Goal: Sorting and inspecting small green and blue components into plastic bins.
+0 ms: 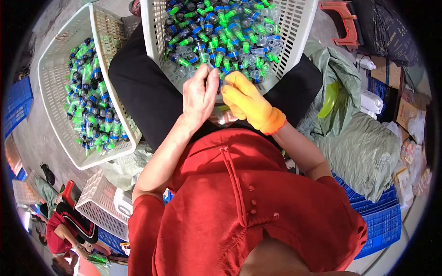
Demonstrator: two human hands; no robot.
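Past the curled, bare left hand (200,92), I see a smooth green plastic cylinder (204,58), long axis pointing away; the yellow knit-gloved right hand (246,99) curls, both grips unclear.

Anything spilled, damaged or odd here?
Only a mismatch: the left hand is bare, while the right hand wears a yellow fabric glove with an orange cuff. No spill or damage stands out around the front white perforated plastic basket of small green, blue and black pieces.
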